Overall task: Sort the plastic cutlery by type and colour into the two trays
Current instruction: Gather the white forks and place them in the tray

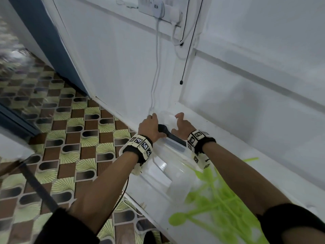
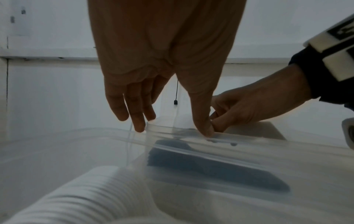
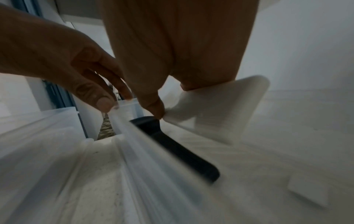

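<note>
A patterned tile floor (image 1: pixel 70 138) of brown, green and black shapes is spreading out to the left beside a white panelled wall (image 1: pixel 246 50). A white socket plate (image 1: pixel 151 6) is sitting high on that wall, with a white cable (image 1: pixel 155 67) and a thin black cord (image 1: pixel 186 55) hanging down from it.

Black spoons (image 1: pixel 171 136) lie stacked in clear tray (image 1: pixel 175 145); green cutlery (image 1: pixel 216 196) heaped nearby

White table (image 1: pixel 246 166): clear trays (image 1: pixel 175 147), green cutlery pile (image 1: pixel 216 199) beside.
</note>
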